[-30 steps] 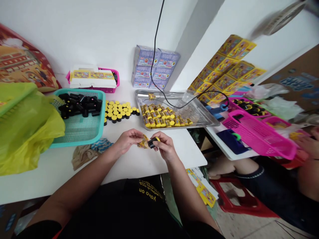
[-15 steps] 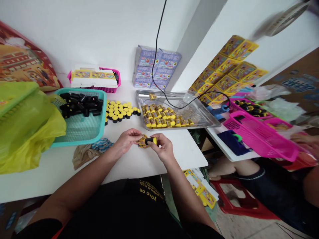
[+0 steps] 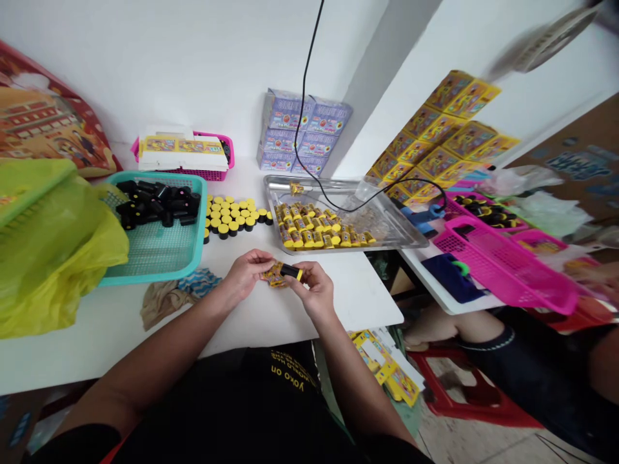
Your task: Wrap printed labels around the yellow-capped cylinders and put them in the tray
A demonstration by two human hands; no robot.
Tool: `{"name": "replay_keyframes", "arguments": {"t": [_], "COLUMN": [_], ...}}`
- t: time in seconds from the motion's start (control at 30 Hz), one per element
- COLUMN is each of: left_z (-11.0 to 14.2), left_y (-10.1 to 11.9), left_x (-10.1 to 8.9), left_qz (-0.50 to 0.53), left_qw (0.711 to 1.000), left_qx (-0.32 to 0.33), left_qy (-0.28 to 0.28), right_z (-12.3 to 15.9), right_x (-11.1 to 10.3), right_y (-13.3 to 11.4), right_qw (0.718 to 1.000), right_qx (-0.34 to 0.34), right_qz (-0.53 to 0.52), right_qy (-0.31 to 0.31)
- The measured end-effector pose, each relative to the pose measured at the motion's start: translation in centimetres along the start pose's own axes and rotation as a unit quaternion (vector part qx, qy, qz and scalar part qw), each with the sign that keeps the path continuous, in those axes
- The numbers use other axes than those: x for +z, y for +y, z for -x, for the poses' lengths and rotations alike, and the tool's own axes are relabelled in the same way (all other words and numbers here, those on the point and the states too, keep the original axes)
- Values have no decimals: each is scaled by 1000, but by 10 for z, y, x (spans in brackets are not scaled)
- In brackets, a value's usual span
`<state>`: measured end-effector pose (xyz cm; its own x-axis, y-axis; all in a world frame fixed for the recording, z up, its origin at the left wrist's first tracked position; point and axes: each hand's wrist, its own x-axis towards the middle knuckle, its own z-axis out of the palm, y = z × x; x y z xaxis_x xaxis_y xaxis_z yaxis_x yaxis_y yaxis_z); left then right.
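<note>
My left hand pinches a small bunch of yellow printed film sleeves over the table's front part. In my right hand is a small black cylinder with a yellow cap, gripped between thumb and fingers. Its black end meets the sleeves; whether it has entered one I cannot tell. Behind my hands, several black cylinders with yellow tops stand in a cluster. To their right, a metal tray holds many cylinders in yellow printed wraps.
On the left are a teal basket of black cylinders, a yellow-green plastic bag and cloths. A black cable hangs across the tray. Purple boxes stand behind. Another person's leg and pink baskets are at right.
The black cylinder in my right hand has tilted, its black end now pointing up and left against the sleeves. My left hand has barely moved.
</note>
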<state>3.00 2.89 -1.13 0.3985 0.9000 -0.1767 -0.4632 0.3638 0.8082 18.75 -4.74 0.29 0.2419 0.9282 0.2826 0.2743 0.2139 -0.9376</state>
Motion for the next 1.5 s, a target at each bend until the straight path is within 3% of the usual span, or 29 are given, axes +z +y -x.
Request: {"name": "replay_keyframes", "arguments": {"t": [0.5,0.83,1.03,1.27,1.5], "left_z": [4,4,5,4,5], "left_y": [6,5,3,-4,-5], "left_x": [4,4,6,7,8], "left_qz": [16,3,-15,-34,-32], "left_qw": [1000,1000,998,992,992], "left_qx": [19,25,37,83,82], "left_qy": [10,17,52,86,89], "right_z": [-1,-2,-2,1,1], "right_x": [-12,-10,-9,0,-3], "right_y": [0,0,2,4,6], "right_qw": [989,996,993,990,991], "right_qx": [-91,-26,2,36,68], "right_qz": [93,-17,-87,-102,-95], "right_qy": [-69,-88,-76,-86,-67]}}
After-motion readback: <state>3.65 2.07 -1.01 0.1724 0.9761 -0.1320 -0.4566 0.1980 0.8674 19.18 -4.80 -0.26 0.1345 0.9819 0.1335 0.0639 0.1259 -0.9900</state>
